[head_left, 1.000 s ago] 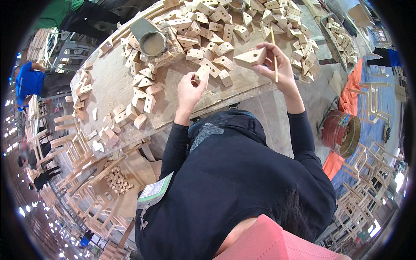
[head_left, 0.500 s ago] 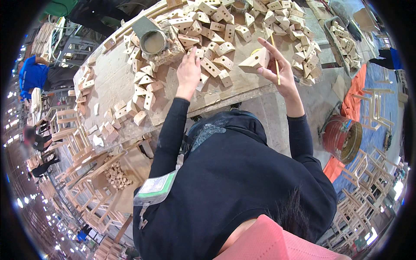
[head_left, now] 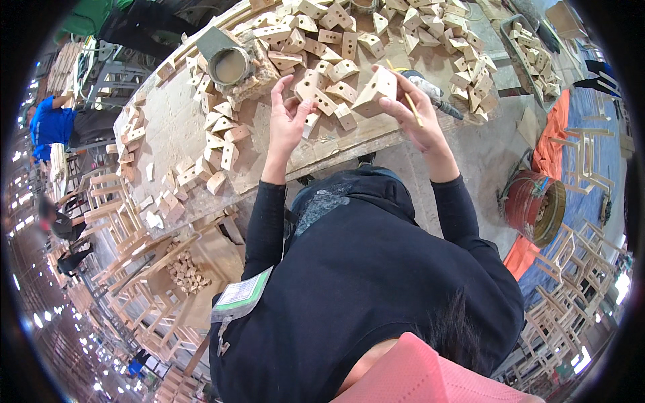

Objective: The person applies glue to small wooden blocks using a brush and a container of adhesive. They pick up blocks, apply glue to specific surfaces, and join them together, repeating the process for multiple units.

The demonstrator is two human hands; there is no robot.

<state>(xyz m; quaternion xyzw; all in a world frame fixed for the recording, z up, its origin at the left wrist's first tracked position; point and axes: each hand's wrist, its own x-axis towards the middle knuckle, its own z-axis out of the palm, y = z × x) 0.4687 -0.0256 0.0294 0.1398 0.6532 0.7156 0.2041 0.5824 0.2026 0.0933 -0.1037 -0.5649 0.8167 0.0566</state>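
In my right hand (head_left: pixel 420 121) is a wedge-shaped pale wooden block (head_left: pixel 377 93), pinched between thumb and fingers above the table's near edge. A thin yellowish stick (head_left: pixel 411 104) is also held in this hand, between its fingers. My left hand (head_left: pixel 285 127) is to the left, with its thumb and fingers around another wooden block (head_left: pixel 308 86) that has drilled holes. Its index finger points up and away from that block. Beyond both hands lie many similar drilled blocks (head_left: pixel 329 35), heaped loosely. Left of my left hand stands a round pot (head_left: pixel 230 66) of pale liquid.
The worktable (head_left: pixel 295 168) has more blocks along its left side. A grey power tool (head_left: pixel 430 93) lies beyond my right hand. To the right are a tray of blocks (head_left: pixel 531 57) and a red drum (head_left: pixel 534 208). Wooden frames (head_left: pixel 111 201) and co-workers stand at left.
My left hand has turned, its thumb and fingers now around a block. My right hand has moved slightly left and tilted the block more upright; the stick has swung to a slant.
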